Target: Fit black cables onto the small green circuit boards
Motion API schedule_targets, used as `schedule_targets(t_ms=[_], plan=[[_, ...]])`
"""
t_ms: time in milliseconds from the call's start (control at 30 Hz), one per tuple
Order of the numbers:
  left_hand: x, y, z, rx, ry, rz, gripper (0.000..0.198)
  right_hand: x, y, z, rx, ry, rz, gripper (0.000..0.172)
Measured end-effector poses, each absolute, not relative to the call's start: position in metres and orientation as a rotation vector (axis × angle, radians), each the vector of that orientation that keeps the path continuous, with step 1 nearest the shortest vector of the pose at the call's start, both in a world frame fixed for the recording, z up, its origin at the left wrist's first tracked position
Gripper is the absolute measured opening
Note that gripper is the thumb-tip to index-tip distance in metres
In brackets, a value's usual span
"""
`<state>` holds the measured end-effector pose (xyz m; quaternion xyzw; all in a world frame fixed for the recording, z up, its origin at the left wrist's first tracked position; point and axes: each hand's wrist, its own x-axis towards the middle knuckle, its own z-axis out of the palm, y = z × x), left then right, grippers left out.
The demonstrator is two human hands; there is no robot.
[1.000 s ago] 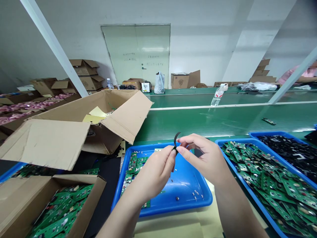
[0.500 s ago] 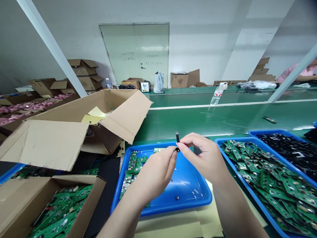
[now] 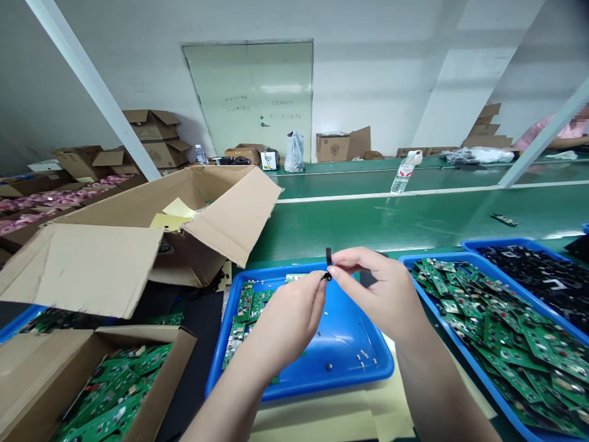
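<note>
Above a blue tray [image 3: 340, 380], both my hands meet over a small black part. My right hand [image 3: 375, 285] pinches a thin black strip [image 3: 328, 255], which stands upright between thumb and forefinger. Closed just below it, my left hand [image 3: 294, 313] grips a small dark piece [image 3: 327, 276] that touches or nearly touches the strip; its exact kind is too small to tell. Green circuit boards [image 3: 246, 301] lie along the left side of the tray, partly hidden by my left hand. Some tiny metal bits [image 3: 363, 356] are scattered on the tray floor.
At right are a blue tray of circuit boards [image 3: 501, 344] and one of black parts [image 3: 529, 270]. A cardboard box of boards [image 3: 179, 362] stands front left, a larger open box [image 3: 239, 215] behind. A water bottle [image 3: 404, 175] stands on the green bench [image 3: 322, 215].
My hands stay together over the tray, with only slight finger movement. The black strip has turned a little and shows a wider face.
</note>
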<state>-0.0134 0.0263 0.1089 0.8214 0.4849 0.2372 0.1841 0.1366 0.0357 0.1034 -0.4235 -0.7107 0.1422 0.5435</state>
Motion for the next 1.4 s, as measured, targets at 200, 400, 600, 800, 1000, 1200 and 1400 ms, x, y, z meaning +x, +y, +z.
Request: schedule_targets(t_ms=[200,400,600,800,1000,1200,1400], plan=[[-0.004,0.026,0.102,2.275,1.463,0.701,0.028,0.123,0.034,0.096,-1.154,-1.688,0.070,0.013],[-0.006,0.033,0.096,2.238,1.529,0.732,0.030,0.122,0.032,0.097,-1.065,-1.773,0.121,0.014],[-0.010,0.038,0.094,2.247,1.342,0.977,0.032,0.135,0.018,0.110,-0.849,-1.656,0.429,0.006],[-0.016,0.033,0.098,2.417,1.266,1.146,0.047,0.145,0.022,0.115,-1.007,-1.554,0.866,0.023],[-0.019,0.034,0.095,2.574,1.130,1.199,0.063,0.139,0.022,0.117,-0.908,-1.606,1.180,0.028],[-0.022,0.033,0.101,2.605,1.112,1.342,0.064,0.140,0.024,0.120,-0.786,-1.524,1.396,0.017],[-0.027,0.034,0.099,2.480,1.037,1.550,0.051,0.140,0.019,0.121,-0.712,-1.525,1.441,0.013]])
